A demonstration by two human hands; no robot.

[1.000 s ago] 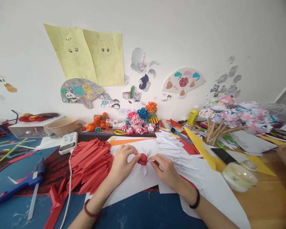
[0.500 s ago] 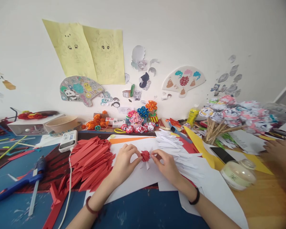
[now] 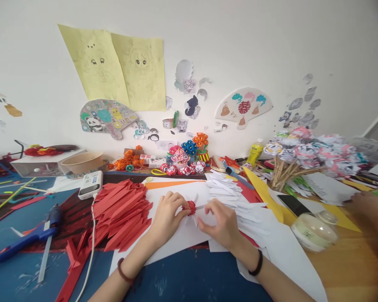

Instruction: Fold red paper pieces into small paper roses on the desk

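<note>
Between thumb and fingers, my left hand (image 3: 170, 209) pinches a small red woven paper ball (image 3: 192, 207) with white paper strip ends sticking out around it. Just to its right, my right hand (image 3: 220, 222) has thumb and forefinger apart, the fingers curled, close to one white strip end. Both hands hover over white paper sheets (image 3: 166, 247). A heap of folded red paper strips (image 3: 119, 214) lies left of my left hand. Folded white paper strips (image 3: 229, 197) are piled beyond my right hand.
A blue glue gun (image 3: 28, 243) and a white power bank (image 3: 90, 184) with a cable lie at left. On the right are a phone (image 3: 294, 204), a clear bottle (image 3: 315, 233), paper flowers (image 3: 318, 151) and another person's hand (image 3: 365, 209). Finished red-white balls (image 3: 185, 169) sit at the back.
My right hand has let go of the white strip end, its thumb and forefinger now spread. My left hand keeps its pinch on the ball. The other person's hand has moved and shows something green.
</note>
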